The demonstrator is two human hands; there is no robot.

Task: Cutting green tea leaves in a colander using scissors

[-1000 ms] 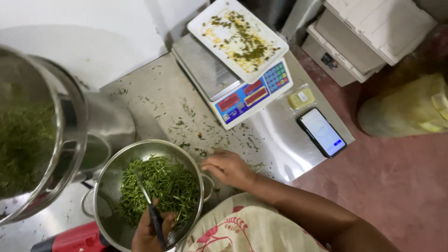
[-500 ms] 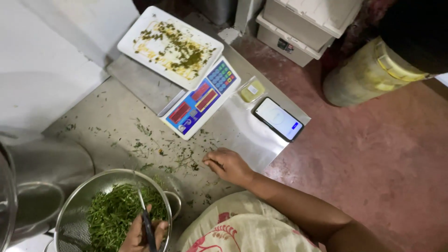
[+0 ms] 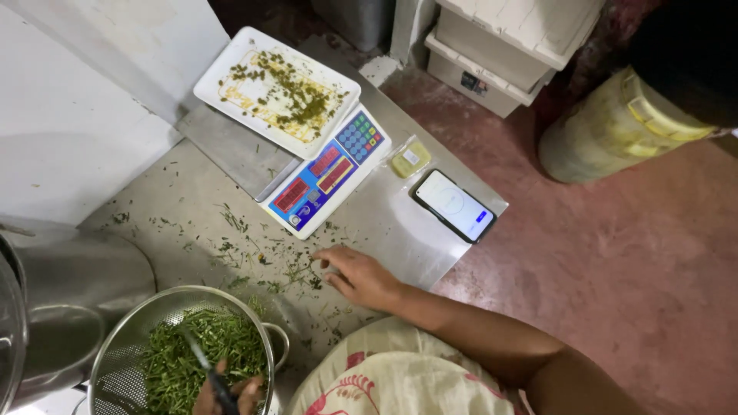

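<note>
A dark-handled tool [image 3: 206, 372] is gripped in the left hand [image 3: 227, 393] at the bottom edge of the view, its tip held over the chopped greens [image 3: 201, 355] that fill a metal colander [image 3: 123, 361]. The right hand [image 3: 358, 275] is laid flat and empty on the steel surface [image 3: 192, 207], fingers spread beside scattered green scraps [image 3: 261, 265]. Further back, a weighing scale [image 3: 323, 170] is seen, with a white tray [image 3: 223, 73] of herb bits resting on it. A phone [image 3: 453, 205] with a lit screen is placed near the surface's corner, just beyond a small yellow block [image 3: 411, 159]. A large steel pot [image 3: 61, 300] stands touching the colander's left side.
</note>
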